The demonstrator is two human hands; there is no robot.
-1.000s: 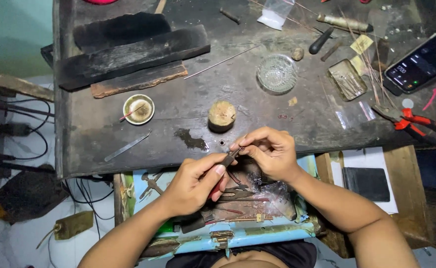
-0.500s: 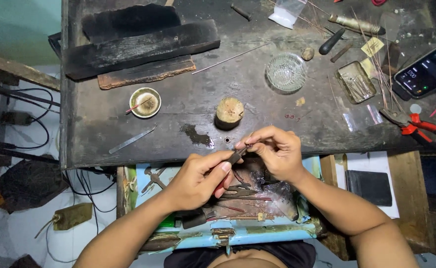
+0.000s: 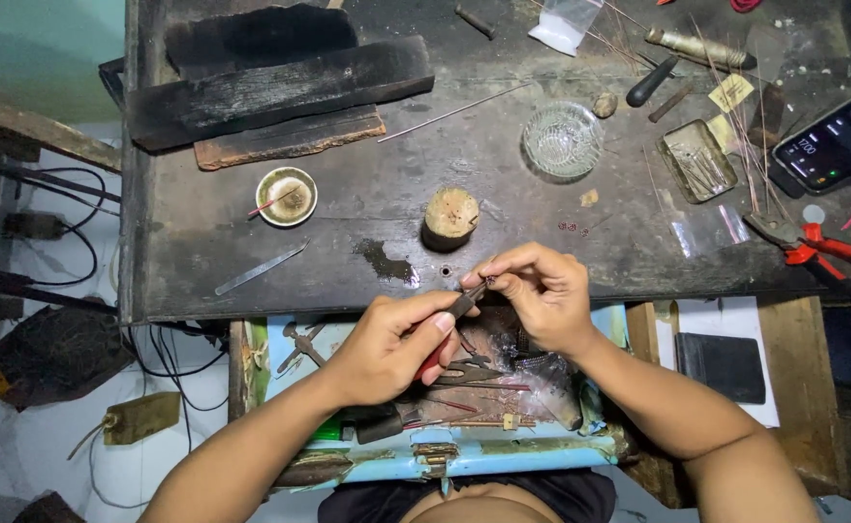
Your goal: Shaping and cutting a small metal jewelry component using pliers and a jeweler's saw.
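Pliers, small, dark-tipped and red-handled, gripped in left hand, tips meeting tiny, unidentifiable piece pinched between right hand fingertips, above dark scarred workbench edge.

On the worktop lay three charred wooden blocks toward eleven o'clock, one glass dish, one small round bowl, one cork stump, one metal tin, one phone and one red-handled pliers at three o'clock.
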